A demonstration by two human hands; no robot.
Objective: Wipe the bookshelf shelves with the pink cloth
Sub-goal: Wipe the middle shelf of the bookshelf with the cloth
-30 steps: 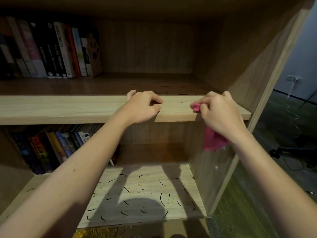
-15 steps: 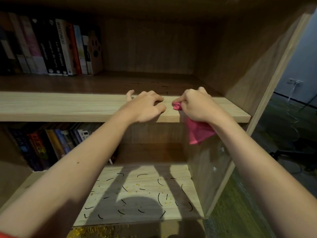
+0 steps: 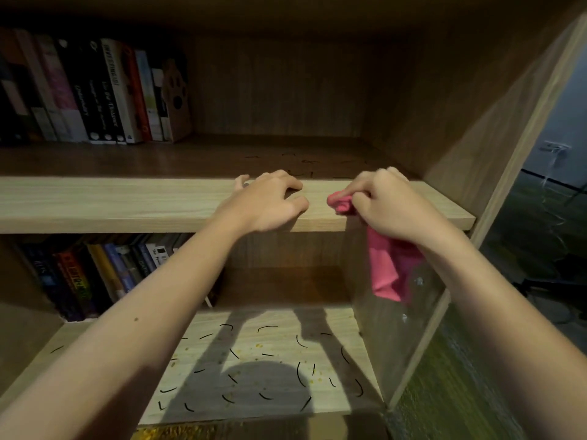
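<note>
**Two hands at the front edge of a bookshelf, one holding a pink cloth**

The view looks down two bare forearms into a wooden bookshelf. Two shelves show.

The upper shelf (image 3: 127, 204) crosses the middle of the frame, and both hands meet its front edge right of centre. The left hand (image 3: 270, 201) holds the edge: its fingers (image 3: 286, 182) curl over onto the top of the board and the thumb lies against the front face. Just beside it, apart from it, the right hand (image 3: 390, 208) grips the one pink cloth (image 3: 387, 268). A bunched end, pinched in its curled fingers, presses on the shelf's front edge. The rest of the cloth hangs below the hand, in front of the right side panel (image 3: 476, 122).

There are two rows of books. The upper row (image 3: 95, 90) stands at the upper left, ended by one wooden bookend (image 3: 178, 100) with a paw print. The lower row (image 3: 95, 274) leans at the left under the upper shelf. Both rows run into shadow, so the books cannot be counted surely.

The lower shelf (image 3: 270, 360), in the lower middle of the frame, carries more than twenty short curved black marks (image 3: 300, 341) and scattered yellowish crumbs (image 3: 257, 346). The shadows of the arms and head fall across it. A few faint dark marks lie on the upper shelf behind the hands.
</note>
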